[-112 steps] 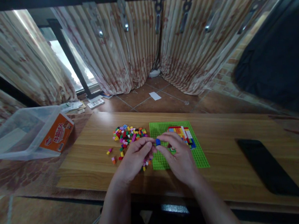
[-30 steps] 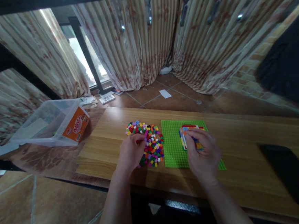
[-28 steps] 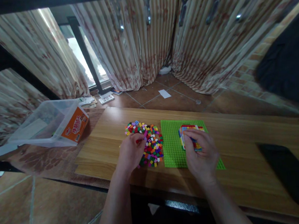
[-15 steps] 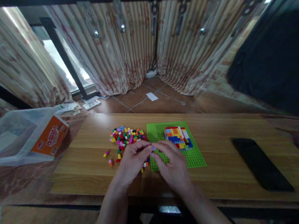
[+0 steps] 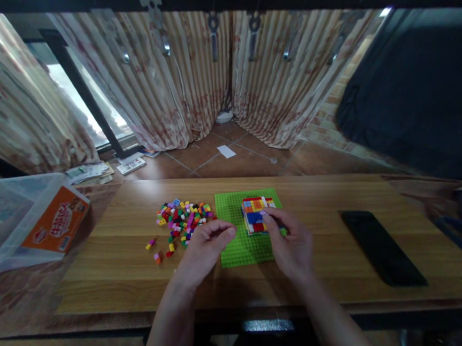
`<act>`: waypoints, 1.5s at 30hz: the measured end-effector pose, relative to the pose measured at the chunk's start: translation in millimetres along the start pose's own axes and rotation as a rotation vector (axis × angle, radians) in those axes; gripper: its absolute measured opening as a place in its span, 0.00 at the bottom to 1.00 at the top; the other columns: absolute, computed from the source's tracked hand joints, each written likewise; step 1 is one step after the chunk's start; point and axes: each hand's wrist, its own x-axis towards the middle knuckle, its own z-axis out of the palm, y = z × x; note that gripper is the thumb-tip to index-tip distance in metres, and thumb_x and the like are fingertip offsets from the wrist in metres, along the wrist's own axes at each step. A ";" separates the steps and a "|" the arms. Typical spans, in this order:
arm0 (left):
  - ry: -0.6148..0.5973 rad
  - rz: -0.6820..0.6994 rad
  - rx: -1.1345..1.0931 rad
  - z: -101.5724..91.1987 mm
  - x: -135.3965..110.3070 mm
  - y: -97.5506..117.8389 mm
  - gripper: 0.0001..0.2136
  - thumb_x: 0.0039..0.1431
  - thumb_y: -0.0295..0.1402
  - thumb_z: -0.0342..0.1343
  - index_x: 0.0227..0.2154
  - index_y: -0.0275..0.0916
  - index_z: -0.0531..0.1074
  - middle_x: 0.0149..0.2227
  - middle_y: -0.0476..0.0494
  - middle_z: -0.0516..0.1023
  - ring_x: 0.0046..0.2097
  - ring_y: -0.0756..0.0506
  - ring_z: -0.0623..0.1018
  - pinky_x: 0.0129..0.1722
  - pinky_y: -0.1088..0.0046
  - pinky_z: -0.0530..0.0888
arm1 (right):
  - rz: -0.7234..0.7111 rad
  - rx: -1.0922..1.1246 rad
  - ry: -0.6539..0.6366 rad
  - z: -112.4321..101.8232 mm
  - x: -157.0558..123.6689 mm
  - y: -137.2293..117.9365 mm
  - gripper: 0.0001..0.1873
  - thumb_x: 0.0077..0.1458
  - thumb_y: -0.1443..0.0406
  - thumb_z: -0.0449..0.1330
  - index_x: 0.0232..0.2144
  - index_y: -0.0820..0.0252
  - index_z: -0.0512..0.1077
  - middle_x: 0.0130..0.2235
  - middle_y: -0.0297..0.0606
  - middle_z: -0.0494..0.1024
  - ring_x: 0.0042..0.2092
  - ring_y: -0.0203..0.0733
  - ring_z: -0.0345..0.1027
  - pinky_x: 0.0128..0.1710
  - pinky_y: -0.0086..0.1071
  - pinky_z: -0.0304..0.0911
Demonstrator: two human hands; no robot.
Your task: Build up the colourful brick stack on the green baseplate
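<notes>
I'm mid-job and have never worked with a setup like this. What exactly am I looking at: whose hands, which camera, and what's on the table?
There is no machine here: these are a person's bare hands. Every picture comes from one camera worn on that person's head, looking forward and down.

On the wooden tabletop lies a pile of loose coloured bricks. Right of it is a green studded baseplate bearing a multicoloured brick build. Farther right lies a flat black slab. A clear plastic tub stands off to the left.

The right hand pinches a small lilac brick at the build. The left hand has thumb and forefinger close together; I can't make out anything between them.
</notes>
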 end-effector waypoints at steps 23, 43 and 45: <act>0.050 0.020 0.060 5.5 7.2 -5.4 0.12 0.50 0.41 0.62 0.29 0.36 0.78 0.24 0.50 0.71 0.26 0.52 0.64 0.24 0.77 0.60 | 0.347 0.238 -0.090 -12.7 30.5 51.1 0.16 0.40 0.55 0.72 0.30 0.58 0.79 0.41 0.39 0.79 0.42 0.43 0.72 0.42 0.39 0.67; 0.047 0.095 0.157 5.5 11.0 -10.9 0.11 0.53 0.40 0.60 0.31 0.36 0.78 0.28 0.48 0.75 0.30 0.50 0.69 0.30 0.75 0.65 | 0.676 0.402 -0.052 2.4 40.6 42.2 0.20 0.26 0.59 0.74 0.24 0.59 0.74 0.24 0.31 0.77 0.25 0.35 0.67 0.27 0.31 0.63; 0.046 0.105 0.172 6.0 11.8 -11.5 0.11 0.53 0.40 0.60 0.31 0.36 0.78 0.28 0.48 0.76 0.30 0.50 0.70 0.31 0.75 0.66 | 0.669 0.398 -0.060 2.2 40.2 42.7 0.19 0.26 0.59 0.74 0.24 0.59 0.74 0.24 0.31 0.76 0.25 0.35 0.67 0.27 0.31 0.63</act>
